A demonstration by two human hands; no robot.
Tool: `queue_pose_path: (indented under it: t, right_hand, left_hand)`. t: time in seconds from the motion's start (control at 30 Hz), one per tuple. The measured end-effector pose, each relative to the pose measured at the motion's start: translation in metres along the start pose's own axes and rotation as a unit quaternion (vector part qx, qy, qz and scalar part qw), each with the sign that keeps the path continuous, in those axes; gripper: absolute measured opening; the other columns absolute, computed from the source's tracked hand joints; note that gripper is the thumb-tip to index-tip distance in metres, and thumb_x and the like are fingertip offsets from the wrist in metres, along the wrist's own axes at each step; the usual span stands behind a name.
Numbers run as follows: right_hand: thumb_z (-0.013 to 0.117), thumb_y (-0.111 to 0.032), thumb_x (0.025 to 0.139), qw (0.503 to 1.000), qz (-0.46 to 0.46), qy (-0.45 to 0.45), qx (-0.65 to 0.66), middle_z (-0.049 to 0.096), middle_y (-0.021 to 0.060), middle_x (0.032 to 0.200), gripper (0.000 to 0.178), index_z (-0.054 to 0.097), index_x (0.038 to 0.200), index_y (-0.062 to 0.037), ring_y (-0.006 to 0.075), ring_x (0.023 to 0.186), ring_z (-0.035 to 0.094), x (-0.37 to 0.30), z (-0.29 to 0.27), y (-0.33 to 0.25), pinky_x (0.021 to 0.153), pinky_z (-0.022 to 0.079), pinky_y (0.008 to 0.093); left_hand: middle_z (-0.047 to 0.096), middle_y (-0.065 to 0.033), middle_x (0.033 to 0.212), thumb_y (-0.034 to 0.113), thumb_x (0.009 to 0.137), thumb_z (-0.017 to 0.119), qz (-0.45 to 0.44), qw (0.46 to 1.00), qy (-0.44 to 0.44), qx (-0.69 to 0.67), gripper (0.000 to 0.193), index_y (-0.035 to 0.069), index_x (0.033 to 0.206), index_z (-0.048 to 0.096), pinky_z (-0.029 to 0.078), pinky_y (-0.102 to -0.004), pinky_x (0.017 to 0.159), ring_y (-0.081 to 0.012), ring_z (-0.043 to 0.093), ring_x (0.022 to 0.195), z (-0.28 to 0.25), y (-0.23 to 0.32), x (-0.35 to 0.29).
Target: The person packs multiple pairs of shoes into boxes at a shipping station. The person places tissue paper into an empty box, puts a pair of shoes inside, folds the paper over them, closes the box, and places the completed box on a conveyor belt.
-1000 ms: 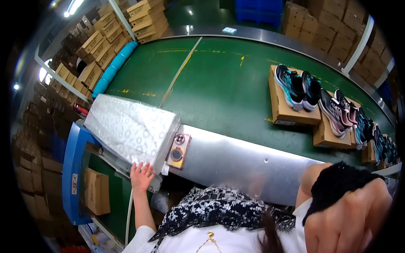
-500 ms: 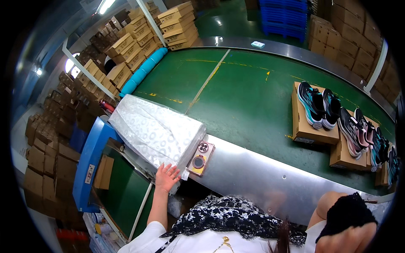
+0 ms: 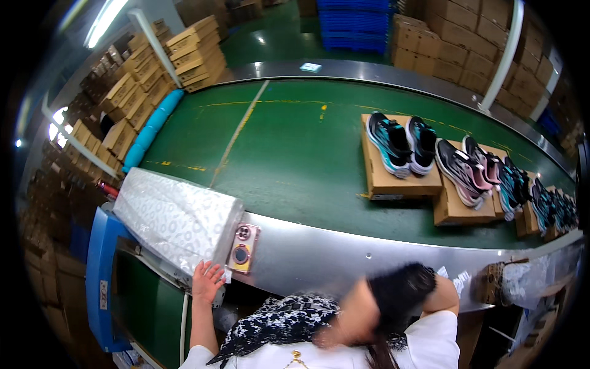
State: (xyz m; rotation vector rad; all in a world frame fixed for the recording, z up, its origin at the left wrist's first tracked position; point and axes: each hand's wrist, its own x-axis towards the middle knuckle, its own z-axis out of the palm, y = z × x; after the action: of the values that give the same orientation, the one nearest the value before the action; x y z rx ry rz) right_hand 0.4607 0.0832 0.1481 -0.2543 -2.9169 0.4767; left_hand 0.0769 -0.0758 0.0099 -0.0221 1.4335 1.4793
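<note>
My left hand (image 3: 208,281) has its fingers spread and holds nothing. Its fingertips are at the near edge of a stack of white patterned wrapping paper (image 3: 178,215) under clear plastic. Beside that stack, a phone (image 3: 244,249) in a pinkish case lies on the metal table edge (image 3: 307,252). My right hand (image 3: 344,326) is in front of my chest, smeared by motion, so its fingers cannot be made out. A black cover (image 3: 402,295) wraps the right forearm, which bends inward from the elbow.
Beyond the metal edge runs a green conveyor belt (image 3: 289,147). Black, teal and pink sneakers (image 3: 388,144) stand on brown shoe boxes (image 3: 402,184) at the right. A blue machine frame (image 3: 101,277) stands at the left. Shoe boxes (image 3: 196,52) are piled at the far left.
My view has turned rightward, so the belt, shoes and paper sit further left. My right hand has swung inward from the lower right to my chest. The left hand stays by the paper.
</note>
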Motion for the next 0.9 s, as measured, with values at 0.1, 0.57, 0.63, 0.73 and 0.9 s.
queue_pose_path:
  t: [0.1, 0.57, 0.63, 0.73, 0.9]
  right_hand:
    - [0.052, -0.003, 0.071, 0.981, 0.13, 0.099, -0.106, 0.052, 0.0135, 0.063, 0.009, 0.05, 0.062, -0.0038, 0.0274, 0.055, 0.052, 0.006, -0.006, 0.08, 0.047, 0.04, 0.0376]
    - [0.059, -0.041, 0.069, 0.776, 0.609, 0.123, -0.11, 0.056, 0.0228, 0.102, 0.05, 0.057, 0.096, 0.0012, 0.0361, 0.097, 0.052, -0.076, -0.063, 0.272, 0.08, 0.043, 0.0387]
    - [0.057, -0.039, 0.071, 0.802, 0.579, 0.093, -0.117, 0.056, 0.0224, 0.099, 0.042, 0.059, 0.089, -0.0006, 0.0363, 0.094, 0.053, -0.059, -0.065, 0.245, 0.078, 0.043, 0.039]
    - [0.062, -0.031, 0.068, 0.866, 0.477, 0.14, -0.056, 0.057, 0.0152, 0.065, 0.031, 0.06, 0.069, -0.0002, 0.0289, 0.065, 0.057, -0.049, -0.075, 0.205, 0.059, 0.043, 0.0372]
    - [0.062, -0.03, 0.069, 0.87, 0.413, 0.044, 0.264, 0.055, 0.0135, 0.057, 0.033, 0.06, 0.067, 0.0033, 0.0214, 0.053, 0.052, -0.015, -0.092, 0.121, 0.053, 0.041, 0.0328]
  left_hand:
    - [0.051, -0.013, 0.104, 0.042, 0.081, 0.05, 0.018, 0.999, 0.016, 0.041, 0.051, 0.007, 0.117, 0.039, 0.041, -0.0426, 0.076, -0.0268, 0.052, 0.092, 0.0, 0.006, -0.015]
    - [0.059, -0.003, 0.077, 0.008, 0.082, 0.057, 0.229, 0.874, -0.279, 0.325, 0.017, -0.003, 0.095, 0.058, 0.043, -0.0193, 0.064, -0.0069, 0.054, 0.071, 0.168, 0.02, -0.047]
    - [0.059, -0.0031, 0.078, 0.008, 0.082, 0.057, 0.226, 0.871, -0.288, 0.327, 0.017, -0.003, 0.095, 0.058, 0.043, -0.0193, 0.064, -0.0067, 0.054, 0.072, 0.164, 0.014, -0.048]
    - [0.059, -0.0031, 0.076, 0.01, 0.083, 0.055, 0.295, 0.847, -0.227, 0.379, 0.016, -0.003, 0.093, 0.058, 0.043, -0.0206, 0.063, -0.0079, 0.054, 0.07, 0.139, 0.007, -0.034]
    - [0.059, -0.0062, 0.079, 0.01, 0.081, 0.057, 0.469, 0.743, -0.228, 0.419, 0.017, -0.004, 0.091, 0.059, 0.043, -0.022, 0.065, -0.0097, 0.053, 0.071, 0.254, 0.048, -0.079]
